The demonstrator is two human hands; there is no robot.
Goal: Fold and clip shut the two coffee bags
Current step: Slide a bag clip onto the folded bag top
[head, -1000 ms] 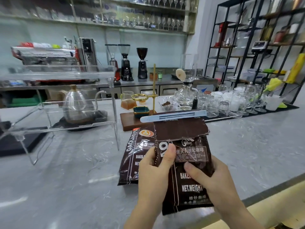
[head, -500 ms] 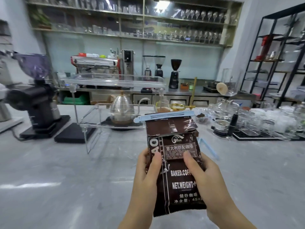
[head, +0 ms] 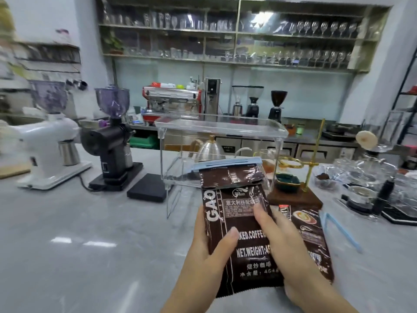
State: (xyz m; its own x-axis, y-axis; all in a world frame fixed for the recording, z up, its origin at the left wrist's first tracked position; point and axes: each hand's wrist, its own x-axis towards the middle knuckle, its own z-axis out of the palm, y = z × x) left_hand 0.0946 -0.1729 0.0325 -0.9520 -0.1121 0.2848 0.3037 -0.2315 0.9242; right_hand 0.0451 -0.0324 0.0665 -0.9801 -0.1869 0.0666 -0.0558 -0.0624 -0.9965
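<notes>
I hold a dark brown coffee bag (head: 244,236) upright above the counter, its top folded over and pinched by a light blue clip (head: 228,166). My left hand (head: 206,251) grips its left edge with the thumb on the front. My right hand (head: 291,251) grips its right side, thumb pressed on the label. A second brown coffee bag (head: 310,231) lies flat on the counter to the right, partly hidden behind my right hand. A second light blue clip (head: 338,230) lies loose on the counter just right of that bag.
A clear acrylic rack (head: 222,129) with a steel kettle (head: 211,150) under it stands behind the bag. Black grinder (head: 112,143) and white grinder (head: 48,141) stand at left. A wooden pour-over stand (head: 295,195) and glassware (head: 370,177) sit at right on the grey counter (head: 90,233).
The view has swung left and then back a little. The clipped bag stays in both hands; my left thumb has slid lower down its front. The second bag and loose clip are in sight again.
</notes>
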